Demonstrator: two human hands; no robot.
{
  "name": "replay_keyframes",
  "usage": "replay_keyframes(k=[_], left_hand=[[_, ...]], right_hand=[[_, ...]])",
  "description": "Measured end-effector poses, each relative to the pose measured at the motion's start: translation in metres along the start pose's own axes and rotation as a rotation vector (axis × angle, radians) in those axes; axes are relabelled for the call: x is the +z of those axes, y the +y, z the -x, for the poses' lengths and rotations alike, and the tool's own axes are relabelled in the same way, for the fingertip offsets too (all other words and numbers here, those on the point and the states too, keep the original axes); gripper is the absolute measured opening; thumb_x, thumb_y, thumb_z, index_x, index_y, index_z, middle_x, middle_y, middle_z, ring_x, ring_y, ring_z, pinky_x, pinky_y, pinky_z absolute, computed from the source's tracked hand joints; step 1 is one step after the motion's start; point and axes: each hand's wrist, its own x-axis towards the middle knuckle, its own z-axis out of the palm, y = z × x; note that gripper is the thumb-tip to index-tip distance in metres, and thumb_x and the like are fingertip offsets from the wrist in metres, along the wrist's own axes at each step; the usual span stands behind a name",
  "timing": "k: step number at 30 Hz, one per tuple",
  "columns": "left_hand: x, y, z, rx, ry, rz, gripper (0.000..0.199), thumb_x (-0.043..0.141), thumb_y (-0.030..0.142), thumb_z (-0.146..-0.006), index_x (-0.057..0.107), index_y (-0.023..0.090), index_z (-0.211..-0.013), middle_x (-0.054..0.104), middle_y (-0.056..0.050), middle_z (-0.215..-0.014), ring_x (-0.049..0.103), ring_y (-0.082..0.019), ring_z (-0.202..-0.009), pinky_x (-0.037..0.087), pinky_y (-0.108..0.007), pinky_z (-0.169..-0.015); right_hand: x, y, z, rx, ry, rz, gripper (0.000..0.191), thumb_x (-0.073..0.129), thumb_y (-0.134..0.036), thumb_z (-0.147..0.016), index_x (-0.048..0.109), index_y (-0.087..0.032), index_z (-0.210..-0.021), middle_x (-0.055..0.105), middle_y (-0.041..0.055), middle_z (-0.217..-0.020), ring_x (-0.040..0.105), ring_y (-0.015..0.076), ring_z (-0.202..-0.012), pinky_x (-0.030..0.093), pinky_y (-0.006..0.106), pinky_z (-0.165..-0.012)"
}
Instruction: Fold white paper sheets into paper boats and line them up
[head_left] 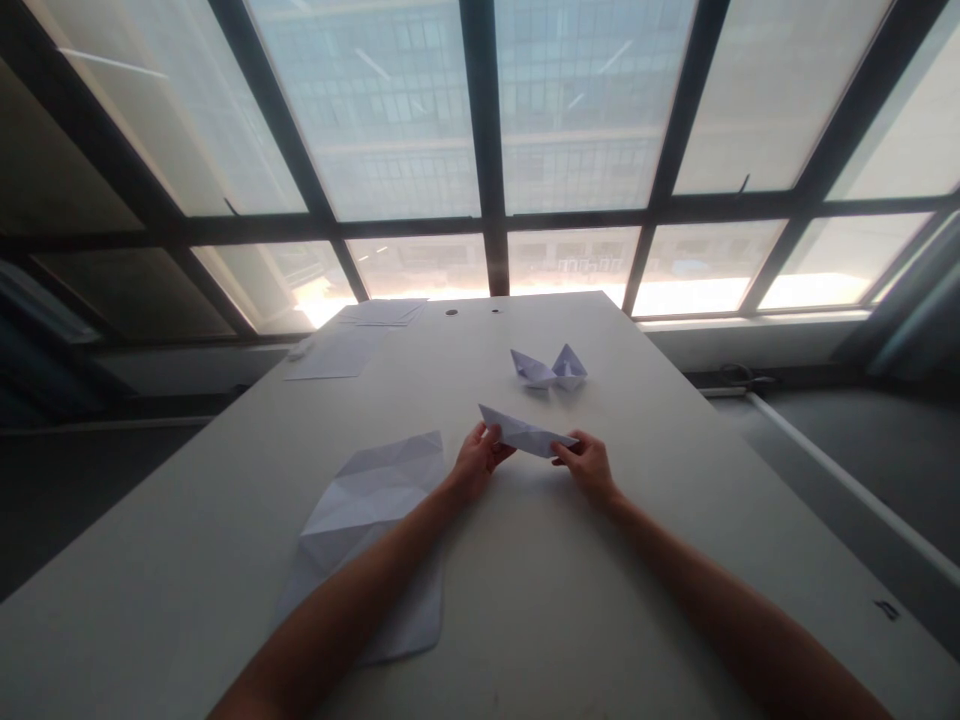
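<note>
A folded white paper piece (pixel 525 434), long and pointed at its ends, is held just above the white table (pixel 555 580). My left hand (pixel 478 462) grips its left part between thumb and fingers. At its right end, my right hand (pixel 589 464) pinches the paper. Beyond the hands, folded paper boat shapes (pixel 550 370) rest on the table. A creased, unfolded white sheet (pixel 367 500) lies to the left, partly hidden under my left forearm.
Flat white sheets (pixel 337 355) lie at the table's far left, with more paper (pixel 386 312) behind them. Two small dark round spots (pixel 451 312) show near the far edge. Large framed windows (pixel 570 110) stand beyond the table.
</note>
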Motion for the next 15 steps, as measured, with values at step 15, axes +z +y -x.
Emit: replay_keyframes(k=[15], left_hand=[[0.0025,0.0003,0.0096,-0.002,-0.177,-0.398,0.042,0.088,0.036,-0.063,0.077,0.01,-0.094,0.075,-0.012,-0.094,0.07,-0.025,-0.084,0.052,-0.036,-0.082]], right_hand=[[0.0063,0.003,0.0102,-0.174,-0.4,0.373,0.032,0.063,-0.042,-0.083,0.065,-0.016,-0.062,0.053,-0.0034,-0.055,0.043,0.0109,-0.053,0.029,0.023,-0.05]])
